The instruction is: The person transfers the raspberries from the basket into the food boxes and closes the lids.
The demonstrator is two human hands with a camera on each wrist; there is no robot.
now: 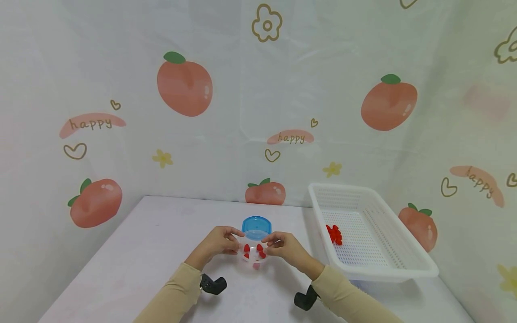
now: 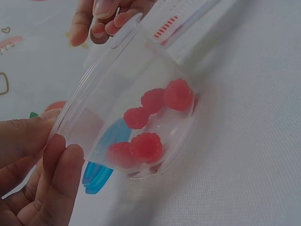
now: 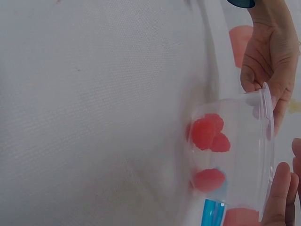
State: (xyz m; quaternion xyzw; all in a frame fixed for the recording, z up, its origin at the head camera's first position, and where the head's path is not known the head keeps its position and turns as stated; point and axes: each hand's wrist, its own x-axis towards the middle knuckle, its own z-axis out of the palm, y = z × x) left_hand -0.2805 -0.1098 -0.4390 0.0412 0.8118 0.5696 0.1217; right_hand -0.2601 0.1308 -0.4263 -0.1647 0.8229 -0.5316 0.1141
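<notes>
A clear plastic bowl [image 1: 253, 262] stands on the table with several red raspberries [image 2: 146, 147] inside. My left hand [image 1: 220, 241] pinches the bowl's rim at its left side, thumb and fingers on either face of it in the left wrist view. My right hand [image 1: 284, 246] is at the opposite side, its loosely bent fingers [image 3: 278, 188] close beside the rim; whether they touch it is hard to tell. Just behind the bowl lies a blue lid [image 1: 256, 223], also seen through the clear wall in the left wrist view.
A white perforated basket [image 1: 387, 272] stands to the right, with a cluster of red pieces [image 1: 334, 234] at its left side. White cloth covers the table [image 1: 161, 233]. A patterned curtain [image 1: 226, 157] hangs behind the table's far edge.
</notes>
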